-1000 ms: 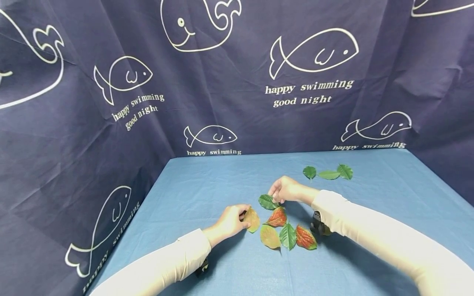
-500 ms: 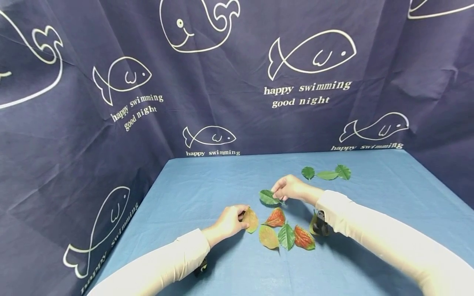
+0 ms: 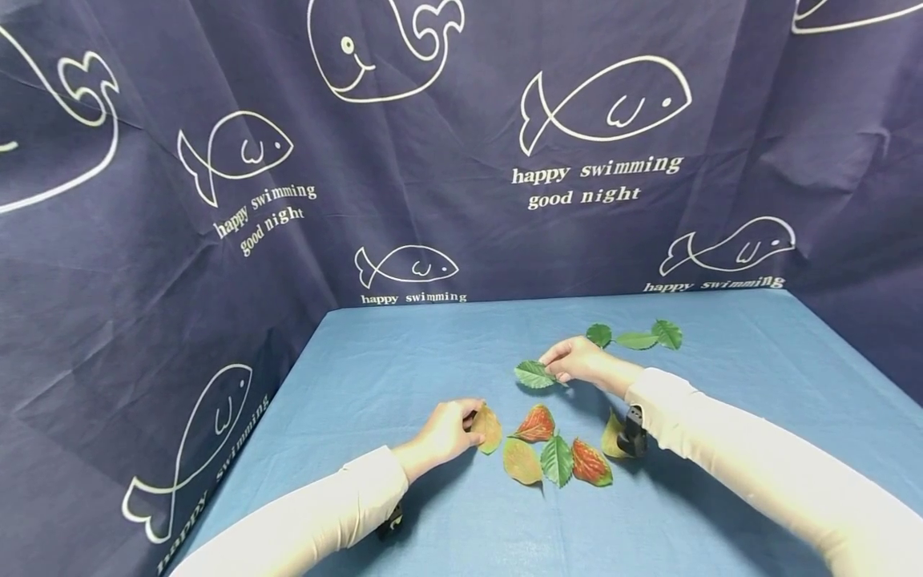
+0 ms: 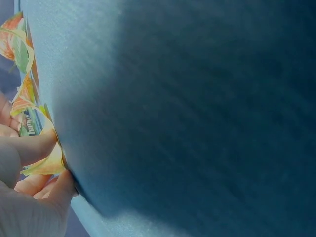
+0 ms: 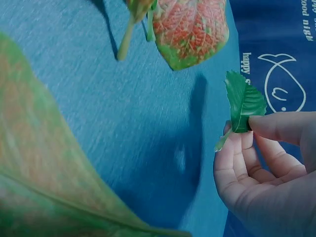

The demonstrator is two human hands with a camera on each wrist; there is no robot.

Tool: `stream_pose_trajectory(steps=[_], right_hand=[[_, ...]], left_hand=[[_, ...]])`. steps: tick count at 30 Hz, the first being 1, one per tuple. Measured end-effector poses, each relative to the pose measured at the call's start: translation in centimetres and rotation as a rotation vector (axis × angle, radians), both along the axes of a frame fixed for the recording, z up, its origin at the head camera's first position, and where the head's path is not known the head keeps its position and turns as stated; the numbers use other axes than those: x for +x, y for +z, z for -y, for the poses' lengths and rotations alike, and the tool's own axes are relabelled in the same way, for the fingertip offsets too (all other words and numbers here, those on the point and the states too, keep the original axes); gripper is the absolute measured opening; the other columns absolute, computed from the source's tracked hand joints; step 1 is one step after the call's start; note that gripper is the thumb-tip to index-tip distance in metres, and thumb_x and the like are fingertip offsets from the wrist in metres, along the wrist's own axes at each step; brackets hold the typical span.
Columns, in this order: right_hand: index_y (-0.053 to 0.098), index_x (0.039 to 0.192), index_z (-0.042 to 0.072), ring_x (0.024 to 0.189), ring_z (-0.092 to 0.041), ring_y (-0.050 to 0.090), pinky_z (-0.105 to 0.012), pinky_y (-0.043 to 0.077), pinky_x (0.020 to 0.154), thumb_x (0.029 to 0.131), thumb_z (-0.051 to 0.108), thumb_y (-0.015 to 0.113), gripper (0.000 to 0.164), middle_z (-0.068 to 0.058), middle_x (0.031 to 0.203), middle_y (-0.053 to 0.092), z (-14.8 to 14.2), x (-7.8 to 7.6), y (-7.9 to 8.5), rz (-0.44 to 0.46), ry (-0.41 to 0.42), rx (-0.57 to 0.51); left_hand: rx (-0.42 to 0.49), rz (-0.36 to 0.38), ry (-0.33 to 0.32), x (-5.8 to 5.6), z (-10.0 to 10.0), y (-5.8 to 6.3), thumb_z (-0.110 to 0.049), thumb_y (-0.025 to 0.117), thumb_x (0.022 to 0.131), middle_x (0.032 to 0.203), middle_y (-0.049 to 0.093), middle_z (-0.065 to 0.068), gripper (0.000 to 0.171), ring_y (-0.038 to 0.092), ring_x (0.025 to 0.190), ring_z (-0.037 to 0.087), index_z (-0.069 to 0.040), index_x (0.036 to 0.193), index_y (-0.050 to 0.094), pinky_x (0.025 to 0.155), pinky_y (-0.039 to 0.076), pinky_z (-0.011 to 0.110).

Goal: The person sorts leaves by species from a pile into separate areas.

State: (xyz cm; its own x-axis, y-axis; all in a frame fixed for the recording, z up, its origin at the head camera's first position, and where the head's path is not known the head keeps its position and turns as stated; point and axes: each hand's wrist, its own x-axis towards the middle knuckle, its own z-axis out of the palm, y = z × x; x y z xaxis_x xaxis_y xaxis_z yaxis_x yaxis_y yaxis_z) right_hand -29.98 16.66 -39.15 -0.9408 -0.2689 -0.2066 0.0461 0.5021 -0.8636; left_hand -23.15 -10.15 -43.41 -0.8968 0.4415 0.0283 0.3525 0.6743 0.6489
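My left hand (image 3: 449,431) pinches the edge of a yellow leaf (image 3: 489,430) low over the blue cloth; in the left wrist view thumb and finger lie at that leaf (image 4: 49,164). Farther back, my right hand (image 3: 582,361) holds a serrated green leaf (image 3: 534,374) by its stem end, raised above the cloth, as the right wrist view also shows with the green leaf (image 5: 243,102) between thumb and fingers. Between the hands lie a red leaf (image 3: 537,424), a yellow-green leaf (image 3: 522,461), a green leaf (image 3: 558,460) and a red-and-green leaf (image 3: 592,463).
Another yellow leaf (image 3: 611,435) is partly covered by the right wrist camera (image 3: 634,433). At the back right lie a round green leaf (image 3: 598,334), a narrow one (image 3: 636,340) and a serrated one (image 3: 668,333). A dark blue curtain (image 3: 433,200) surrounds the table.
My right hand has lifted the green leaf from beside the red leaf and carried it back and to the right. The left hand stays on its yellow leaf.
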Motion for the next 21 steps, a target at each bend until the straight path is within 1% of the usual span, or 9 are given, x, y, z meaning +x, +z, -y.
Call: stream_pose_trajectory(steps=[4, 5, 9, 12, 14, 18, 21], right_hand=[[0.07, 0.108, -0.003, 0.08, -0.015, 0.064, -0.029, 0.059, 0.075, 0.088, 0.007, 0.068, 0.023, -0.012, 0.099, 0.071, -0.6, 0.1, 0.4, -0.006, 0.031, -0.001], [0.07, 0.109, -0.002, 0.08, -0.015, 0.064, -0.029, 0.058, 0.075, 0.088, 0.007, 0.068, 0.023, -0.011, 0.098, 0.071, -0.7, 0.1, 0.4, 0.002, 0.022, 0.001], [0.066, 0.117, -0.005, 0.08, -0.014, 0.062, -0.031, 0.058, 0.079, 0.091, 0.006, 0.064, 0.029, -0.01, 0.099, 0.07, -1.1, -0.3, 0.2, 0.035, -0.005, -0.008], [0.061, 0.123, -0.008, 0.08, -0.012, 0.061, -0.034, 0.058, 0.081, 0.093, 0.004, 0.06, 0.032, -0.009, 0.1, 0.07, -1.5, -0.5, 0.1, 0.044, -0.001, -0.021], [0.06, 0.124, -0.008, 0.079, -0.01, 0.061, -0.034, 0.058, 0.08, 0.093, 0.005, 0.059, 0.033, -0.009, 0.1, 0.07, -1.9, -0.5, 0.1, 0.038, 0.005, -0.022], [0.061, 0.123, -0.007, 0.08, -0.009, 0.061, -0.03, 0.058, 0.079, 0.093, 0.006, 0.061, 0.032, -0.006, 0.1, 0.07, -2.6, -0.4, -0.1, 0.027, -0.002, -0.013], [0.062, 0.121, -0.007, 0.08, -0.009, 0.061, -0.028, 0.057, 0.077, 0.092, 0.006, 0.062, 0.032, -0.002, 0.095, 0.07, -3.0, -0.4, -0.2, 0.023, -0.016, -0.011]], left_hand=[[-0.011, -0.014, 0.002, -0.1, 0.1, 0.0, -0.007, 0.073, 0.085, 0.127, 0.063, 0.017, 0.052, 0.063, 0.112, 0.029, 0.001, 0.134, 0.056, 0.088, 0.057, 0.033], [-0.013, -0.022, 0.0, 0.0, 0.1, 0.0, -0.007, 0.074, 0.085, 0.126, 0.063, 0.017, 0.052, 0.064, 0.112, 0.029, 0.001, 0.133, 0.057, 0.088, 0.057, 0.033], [-0.013, -0.02, -0.005, -0.1, 0.2, 0.0, -0.007, 0.073, 0.085, 0.128, 0.062, 0.018, 0.053, 0.063, 0.112, 0.03, 0.002, 0.134, 0.056, 0.088, 0.057, 0.033], [-0.01, -0.01, -0.005, 0.0, 0.1, 0.1, -0.007, 0.073, 0.086, 0.129, 0.061, 0.019, 0.053, 0.063, 0.113, 0.03, 0.002, 0.135, 0.055, 0.089, 0.057, 0.032], [-0.01, -0.013, -0.006, 0.0, 0.1, 0.1, -0.007, 0.073, 0.086, 0.129, 0.061, 0.019, 0.054, 0.063, 0.113, 0.031, 0.002, 0.135, 0.054, 0.089, 0.057, 0.033], [-0.008, -0.018, -0.008, -0.1, 0.2, 0.1, -0.006, 0.073, 0.085, 0.129, 0.061, 0.02, 0.053, 0.063, 0.113, 0.031, 0.003, 0.134, 0.055, 0.09, 0.056, 0.034], [-0.002, -0.001, -0.004, 0.0, 0.2, 0.1, -0.006, 0.073, 0.085, 0.13, 0.061, 0.02, 0.054, 0.063, 0.114, 0.031, 0.003, 0.135, 0.054, 0.09, 0.056, 0.033]])
